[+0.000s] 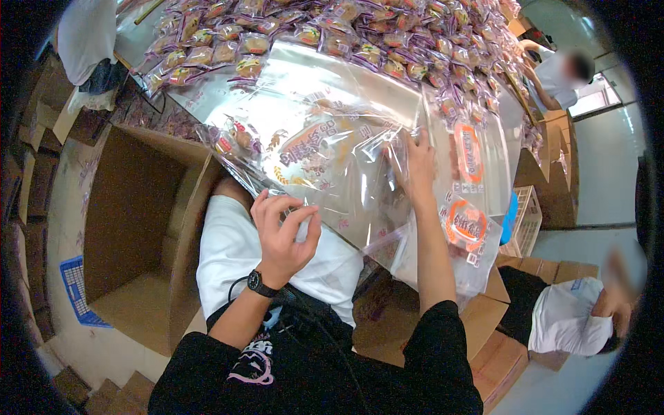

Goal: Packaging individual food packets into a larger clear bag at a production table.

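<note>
A large clear printed plastic bag (321,155) lies across the metal tabletop before me, its film shiny and creased. Small wrapped baked goods (238,140) show at its left side. My left hand (288,228), with a black watch on the wrist, has curled fingers and thumb pinched at the bag's near edge. Farther right, my right hand (419,166) reaches forward at the bag's right part, fingers partly behind glare and film; whether they grip it is unclear. More flat printed bags (467,223) lie under and beside my right forearm.
Many wrapped baked goods (337,31) are heaped at the table's far side. An open cardboard box (135,228) stands at my left, near a blue plastic crate (83,295). Cartons (498,363) stand at right. Co-workers are at the far left (88,41), far right (555,78) and lower right (565,311).
</note>
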